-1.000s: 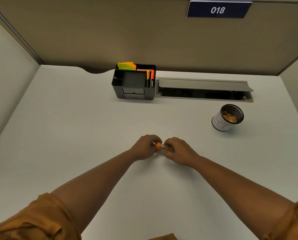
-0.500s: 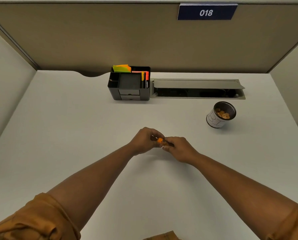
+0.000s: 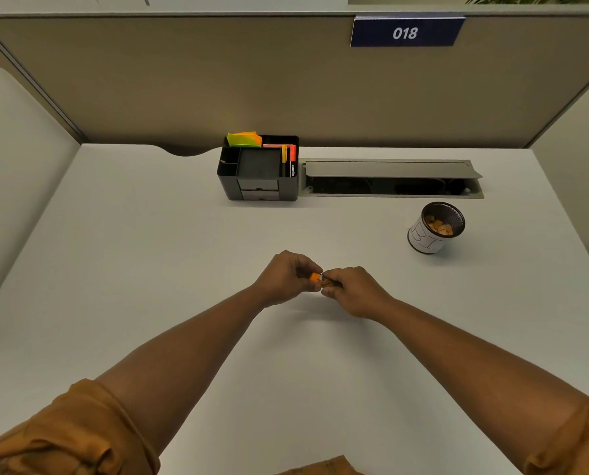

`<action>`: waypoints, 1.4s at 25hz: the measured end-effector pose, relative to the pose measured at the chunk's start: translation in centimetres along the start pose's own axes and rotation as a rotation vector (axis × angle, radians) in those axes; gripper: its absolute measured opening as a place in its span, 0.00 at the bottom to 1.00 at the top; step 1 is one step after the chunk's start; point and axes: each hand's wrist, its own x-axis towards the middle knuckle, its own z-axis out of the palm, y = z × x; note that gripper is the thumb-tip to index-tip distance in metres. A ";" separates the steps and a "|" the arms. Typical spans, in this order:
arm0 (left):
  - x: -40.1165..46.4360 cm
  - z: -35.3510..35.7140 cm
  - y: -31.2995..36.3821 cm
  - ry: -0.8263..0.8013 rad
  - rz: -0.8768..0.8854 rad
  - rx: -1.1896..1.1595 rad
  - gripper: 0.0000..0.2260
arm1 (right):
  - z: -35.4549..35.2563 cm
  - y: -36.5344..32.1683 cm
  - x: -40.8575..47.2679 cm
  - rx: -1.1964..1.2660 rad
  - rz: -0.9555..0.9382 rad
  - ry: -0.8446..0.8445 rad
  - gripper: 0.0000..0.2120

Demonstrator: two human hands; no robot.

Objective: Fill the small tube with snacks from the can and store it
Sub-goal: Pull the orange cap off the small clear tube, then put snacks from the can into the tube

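1. Between our two hands, low over the middle of the desk (image 3: 149,269), sits the small tube (image 3: 326,283), lying roughly level, with its orange cap (image 3: 315,278) at the left end.
2. Our left hand (image 3: 286,277) pinches the cap in its fingertips; our right hand (image 3: 353,289) is clenched around the tube's body, which it mostly hides.
3. We judge the step in hand to be closing the tube. To do it well, we should keep the body steady in the right hand, line the cap up squarely, and tip the mouth slightly upward so no snacks slip out.
4. Far to the right stands the can (image 3: 435,228), upright and open, well apart from our hands.
5. At the far edge sits the black organizer (image 3: 259,173), the likely place for storing; the desk between it and our hands is bare.
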 end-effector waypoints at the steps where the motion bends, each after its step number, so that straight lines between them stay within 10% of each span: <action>1: 0.0 0.0 0.0 0.004 -0.002 -0.001 0.12 | -0.1 -0.1 0.0 -0.006 0.001 0.004 0.05; 18: 0.2 0.3 0.1 0.005 -0.100 -0.043 0.12 | -0.4 0.3 -1.0 -0.021 0.095 0.023 0.05; 35: 2.7 7.6 -0.2 -0.085 -0.057 0.756 0.07 | -6.2 5.1 -1.3 0.299 0.280 0.614 0.21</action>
